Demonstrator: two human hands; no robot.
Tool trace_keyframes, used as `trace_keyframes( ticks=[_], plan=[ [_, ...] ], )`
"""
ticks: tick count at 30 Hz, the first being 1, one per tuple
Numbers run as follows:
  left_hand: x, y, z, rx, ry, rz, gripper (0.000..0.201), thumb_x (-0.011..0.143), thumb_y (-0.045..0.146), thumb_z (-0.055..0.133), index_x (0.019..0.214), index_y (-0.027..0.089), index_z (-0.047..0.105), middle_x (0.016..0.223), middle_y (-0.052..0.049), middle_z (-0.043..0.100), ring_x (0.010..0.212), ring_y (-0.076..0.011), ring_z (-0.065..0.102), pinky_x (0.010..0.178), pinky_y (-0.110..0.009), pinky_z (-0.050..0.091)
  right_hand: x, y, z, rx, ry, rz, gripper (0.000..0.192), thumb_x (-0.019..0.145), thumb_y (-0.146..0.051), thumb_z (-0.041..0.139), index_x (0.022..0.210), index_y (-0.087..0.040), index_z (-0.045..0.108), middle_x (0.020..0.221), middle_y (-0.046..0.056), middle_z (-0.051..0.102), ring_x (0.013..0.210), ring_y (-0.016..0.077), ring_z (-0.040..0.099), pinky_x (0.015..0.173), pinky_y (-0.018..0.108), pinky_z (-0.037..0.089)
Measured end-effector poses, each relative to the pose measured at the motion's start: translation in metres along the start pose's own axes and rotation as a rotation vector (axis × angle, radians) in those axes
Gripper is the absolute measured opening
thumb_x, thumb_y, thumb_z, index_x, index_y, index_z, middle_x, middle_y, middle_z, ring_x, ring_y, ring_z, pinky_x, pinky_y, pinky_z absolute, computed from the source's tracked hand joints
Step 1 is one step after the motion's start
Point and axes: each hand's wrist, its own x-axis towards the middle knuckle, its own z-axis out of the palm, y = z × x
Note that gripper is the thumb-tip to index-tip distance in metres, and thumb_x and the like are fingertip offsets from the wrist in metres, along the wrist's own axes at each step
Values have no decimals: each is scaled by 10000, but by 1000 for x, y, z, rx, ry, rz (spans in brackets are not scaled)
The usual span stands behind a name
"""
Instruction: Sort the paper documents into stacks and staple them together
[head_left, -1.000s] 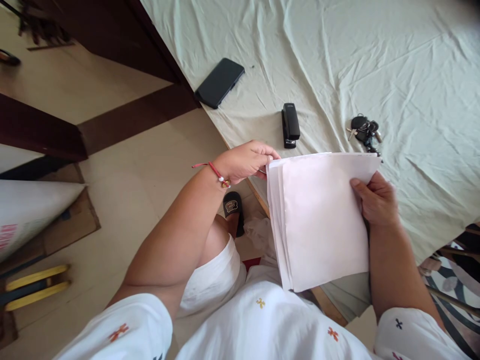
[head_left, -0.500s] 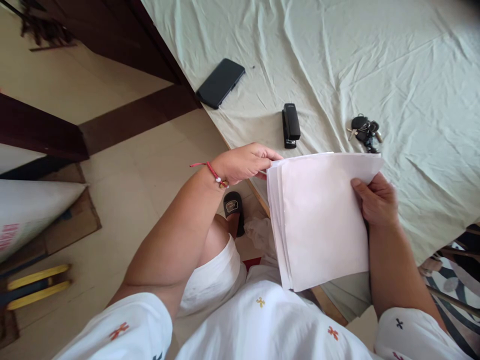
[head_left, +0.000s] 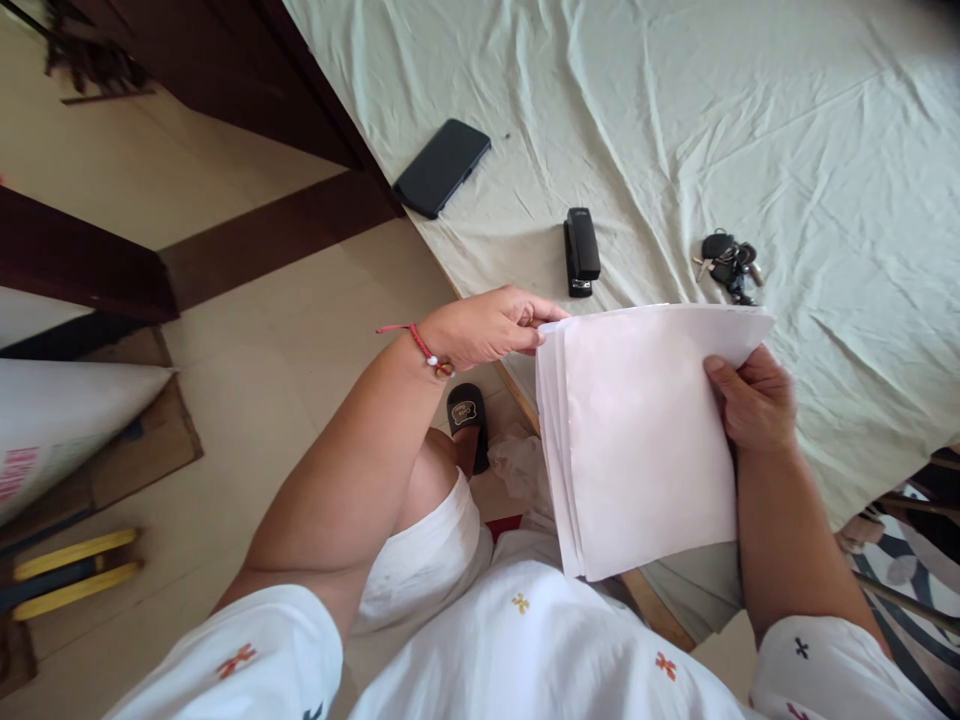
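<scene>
A stack of white paper sheets (head_left: pixel 649 440) is held up in front of me at the table's near edge, its left edges slightly fanned. My right hand (head_left: pixel 757 400) grips the stack's right side, thumb on the front and fingers behind. At the upper left corner my left hand (head_left: pixel 499 325) pinches the sheets, some of its fingertips hidden behind them. A black stapler (head_left: pixel 583 252) lies on the tablecloth just beyond the stack's top edge. Right of it, a bunch of keys (head_left: pixel 729 262) rests close to the paper's upper right corner.
A black phone-like case (head_left: pixel 442 167) lies near the table's left edge. Pale cloth (head_left: pixel 637 120) covers the table, wrinkled. On the floor at left are a white sack (head_left: pixel 67 430) and a yellow-and-black object (head_left: pixel 75 572). A slippered foot (head_left: pixel 466 420) is below.
The stack's top edge has shifted very slightly to the right, with its left edges a little more spread. Both hands keep their hold; the stapler, keys and case have not moved.
</scene>
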Motion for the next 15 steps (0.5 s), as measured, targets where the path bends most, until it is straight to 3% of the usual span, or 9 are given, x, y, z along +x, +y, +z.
trace_keyframes(
  ticks=[15],
  plan=[
    [1, -4, -1, -64, -35, -58, 183, 813, 99, 670, 902, 192, 801, 810, -33, 767, 965, -206, 728, 961, -340, 548, 1, -2, -1, -70, -4, -2, 289, 808, -340, 815, 1082, -267, 762, 911, -16, 739, 728, 132, 621, 697, 261, 528]
  ],
)
